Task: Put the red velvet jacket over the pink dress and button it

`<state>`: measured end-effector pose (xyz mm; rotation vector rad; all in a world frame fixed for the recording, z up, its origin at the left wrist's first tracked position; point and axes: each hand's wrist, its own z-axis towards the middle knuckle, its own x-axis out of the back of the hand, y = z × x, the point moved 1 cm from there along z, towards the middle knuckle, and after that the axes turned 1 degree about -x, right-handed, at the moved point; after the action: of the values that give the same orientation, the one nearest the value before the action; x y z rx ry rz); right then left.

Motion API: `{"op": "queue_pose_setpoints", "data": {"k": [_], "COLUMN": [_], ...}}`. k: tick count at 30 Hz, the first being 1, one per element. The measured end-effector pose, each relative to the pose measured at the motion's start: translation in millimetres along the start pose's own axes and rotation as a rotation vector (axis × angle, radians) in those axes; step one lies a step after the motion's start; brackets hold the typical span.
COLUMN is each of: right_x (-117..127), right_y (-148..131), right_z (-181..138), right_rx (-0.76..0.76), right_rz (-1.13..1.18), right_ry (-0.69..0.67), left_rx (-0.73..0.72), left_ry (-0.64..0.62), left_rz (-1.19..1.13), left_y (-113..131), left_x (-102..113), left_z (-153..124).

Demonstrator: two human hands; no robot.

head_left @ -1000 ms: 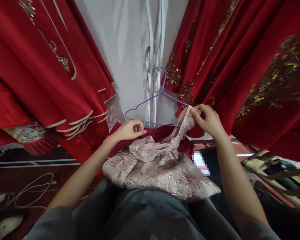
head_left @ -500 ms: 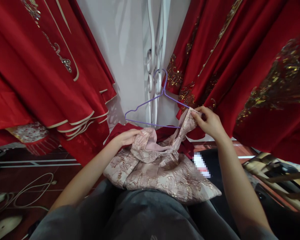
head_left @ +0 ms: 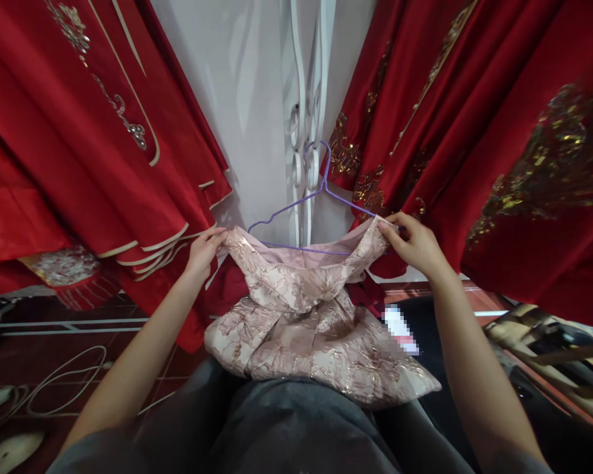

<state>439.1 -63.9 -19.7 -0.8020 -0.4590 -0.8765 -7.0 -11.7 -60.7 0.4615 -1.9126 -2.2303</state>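
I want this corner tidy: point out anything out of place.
A thin white cable sprawls in untidy loops on the dark red tiled floor, far left. The pink patterned fabric garment looks undamaged.

I see the person's left hand (head_left: 202, 253) and right hand (head_left: 412, 242) each pinching one shoulder of a shiny pale-pink brocade garment (head_left: 321, 342), its neckline spread between them and its lower part on the lap. Across the neckline I make out a thin purple wire hanger (head_left: 348, 201), its right end meeting the right shoulder, with gold-embroidered red satin fabric (head_left: 425, 131) hanging beside it.
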Motion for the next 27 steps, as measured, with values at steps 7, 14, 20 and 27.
{"op": "queue_pose_setpoints", "data": {"k": [7,14,20,27], "right_x": [0.9,1.7,1.0,2.7], "right_y": [0.0,-1.9,-1.9,2.7], "right_z": [0.4,0.1,0.4,0.6], "right_rx": [0.018,0.024,0.008,-0.013], "right_rz": [0.003,-0.005,0.015,0.06], "right_ry": [0.006,0.02,-0.001,-0.001], "left_rx": [-0.052,-0.123,-0.209,-0.349], "left_ry": [0.078,0.067,-0.135,-0.213], "left_rz": [0.181,0.146,0.076,0.135], "left_y": [-1.4,-7.7,6.3,21.7], "left_x": [-12.7,-10.6,-20.5,-48.3], "left_z": [10.9,13.2,1.9,10.6]}}
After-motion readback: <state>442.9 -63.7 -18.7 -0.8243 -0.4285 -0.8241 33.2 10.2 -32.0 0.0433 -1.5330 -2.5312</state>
